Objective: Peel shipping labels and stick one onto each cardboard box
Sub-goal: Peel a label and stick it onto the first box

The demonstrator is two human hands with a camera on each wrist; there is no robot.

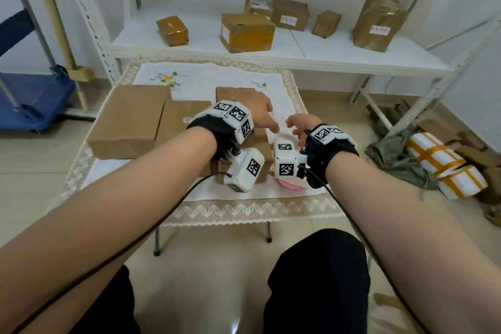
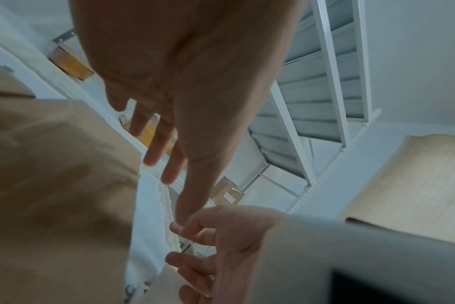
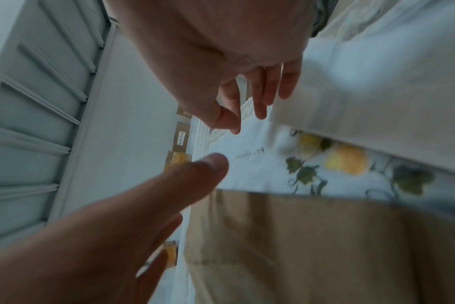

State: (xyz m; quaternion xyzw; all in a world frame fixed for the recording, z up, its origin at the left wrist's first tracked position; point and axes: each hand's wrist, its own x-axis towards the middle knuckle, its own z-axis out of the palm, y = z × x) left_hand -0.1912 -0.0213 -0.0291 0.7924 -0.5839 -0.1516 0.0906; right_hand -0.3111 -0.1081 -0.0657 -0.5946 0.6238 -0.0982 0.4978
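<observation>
Left hand (image 1: 259, 114): held above the small cardboard box (image 1: 254, 144) at the table's middle, fingers extended and loosely spread, holding nothing; the left wrist view shows the fingers (image 2: 153, 142) straight, with the thumb tip meeting the other hand's pinched fingertips. Right hand (image 1: 301, 125): just beside the left, over the cloth; thumb and forefinger pressed together as if on something thin, but whatever lies between them is too small and blurred to make out, so its grip cannot be told. Small cardboard box: mostly hidden under the left wrist camera (image 1: 245, 168) and hand, only brown edges showing. Large cardboard box (image 1: 127, 119): at the table's left side, flat, top bare, touching a second medium cardboard box (image 1: 181, 116) partly covered by the left forearm. Label sheet (image 1: 282, 138): pale, lying right of the small box, largely hidden behind the right wrist camera (image 1: 284, 160); a pink edge (image 1: 290, 184) shows beneath it, identity unclear. Tablecloth (image 1: 206, 78): white, embroidered, lace-edged. Shelf (image 1: 271, 49): behind the table, bearing several taped parcels (image 1: 246, 32), some with white labels, print illegible. Both wrist views are motion-blurred.
</observation>
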